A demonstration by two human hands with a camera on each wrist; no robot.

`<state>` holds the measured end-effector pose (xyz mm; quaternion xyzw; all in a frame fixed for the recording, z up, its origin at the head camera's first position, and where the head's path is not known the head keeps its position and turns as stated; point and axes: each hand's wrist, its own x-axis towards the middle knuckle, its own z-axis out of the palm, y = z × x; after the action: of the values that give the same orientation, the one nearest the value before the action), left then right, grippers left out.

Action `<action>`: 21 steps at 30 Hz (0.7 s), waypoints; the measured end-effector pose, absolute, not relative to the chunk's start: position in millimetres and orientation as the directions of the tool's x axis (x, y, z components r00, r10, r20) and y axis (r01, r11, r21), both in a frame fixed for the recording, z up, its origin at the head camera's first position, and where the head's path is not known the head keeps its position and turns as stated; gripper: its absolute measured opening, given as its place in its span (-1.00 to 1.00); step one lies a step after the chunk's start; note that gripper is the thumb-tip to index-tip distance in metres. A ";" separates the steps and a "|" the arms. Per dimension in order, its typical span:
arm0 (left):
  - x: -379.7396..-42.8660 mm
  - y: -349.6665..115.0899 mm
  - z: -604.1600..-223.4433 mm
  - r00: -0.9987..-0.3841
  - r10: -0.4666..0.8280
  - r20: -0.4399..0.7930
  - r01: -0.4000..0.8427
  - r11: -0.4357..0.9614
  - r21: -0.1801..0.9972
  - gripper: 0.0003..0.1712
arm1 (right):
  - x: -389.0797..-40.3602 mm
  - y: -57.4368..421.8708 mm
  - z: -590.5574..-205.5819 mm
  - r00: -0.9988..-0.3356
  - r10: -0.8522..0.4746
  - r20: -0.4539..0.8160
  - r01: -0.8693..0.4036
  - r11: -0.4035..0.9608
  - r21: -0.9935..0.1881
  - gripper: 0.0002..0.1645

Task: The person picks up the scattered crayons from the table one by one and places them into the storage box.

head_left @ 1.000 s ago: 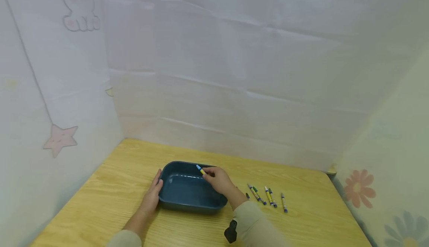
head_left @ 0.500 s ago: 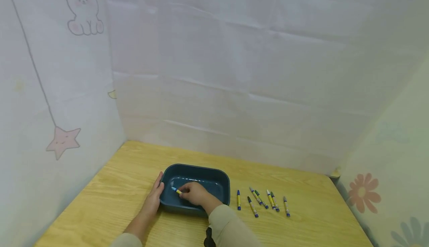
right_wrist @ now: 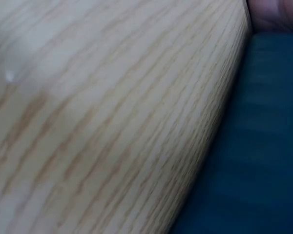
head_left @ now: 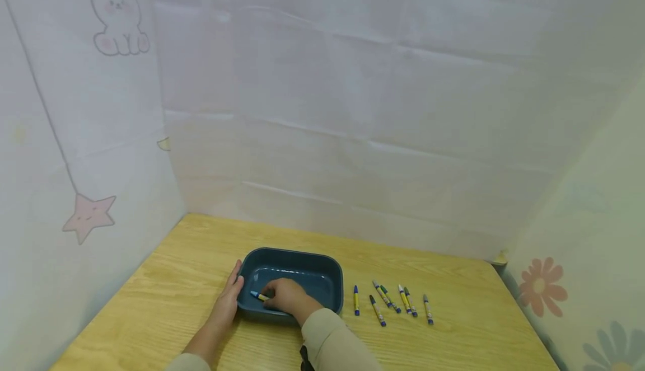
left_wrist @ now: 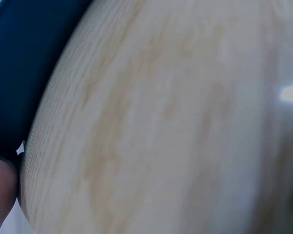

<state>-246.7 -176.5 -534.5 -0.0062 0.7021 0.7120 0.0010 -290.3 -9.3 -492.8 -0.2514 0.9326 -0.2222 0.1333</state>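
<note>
In the head view, a dark blue rectangular dish (head_left: pixel 289 317) with rounded corners stands on the wooden table. My left hand (head_left: pixel 227 304) rests along its left side, fingers fairly straight against the outer wall and thumb by the rim. My right hand (head_left: pixel 286 295) is down inside the dish and pinches a crayon (head_left: pixel 260 296) with a light blue tip and yellow wrapper, lying low near the dish's left end. The part of the crayon under my fingers is hidden. Both wrist views show mostly tabletop, with the dish wall (left_wrist: pixel 29 63) along one side.
Several crayons lie spread on the table (head_left: pixel 453 298) right of the dish, among them a blue one (head_left: pixel 356 300), a dark-tipped one (head_left: pixel 377 310) and a grey-tipped one (head_left: pixel 428 309). Printed cloth walls (head_left: pixel 322 136) enclose the table at the back and sides.
My right hand has carried the light blue crayon from above the dish's far right rim down and left into the dish. The left hand keeps its place on the dish's side.
</note>
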 end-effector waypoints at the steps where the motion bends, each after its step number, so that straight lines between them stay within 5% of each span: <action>1: -246.4 -176.2 -534.2 -1.000 -0.008 -0.008 -0.008 -0.013 1.000 -0.31 | -290.3 -9.3 -493.3 -0.839 -0.527 -0.135 -0.413 0.779 -0.471 -0.73; 8: -245.6 -174.1 -534.0 -1.000 -0.001 -0.006 -0.006 -0.021 1.000 -0.31 | -290.0 -7.5 -496.0 -0.846 -0.518 -0.130 -0.412 0.788 -0.458 -0.71; 21: -244.4 -176.5 -533.3 -1.000 0.010 -0.009 -0.010 -0.043 0.999 -0.31 | -291.8 23.9 -480.0 -0.850 -0.516 -0.108 -0.354 0.710 -0.609 -0.63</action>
<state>-244.4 -176.5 -533.3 0.0002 0.6918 0.7221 0.0069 -291.8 23.9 -480.0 -0.2379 0.9146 -0.2974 0.1363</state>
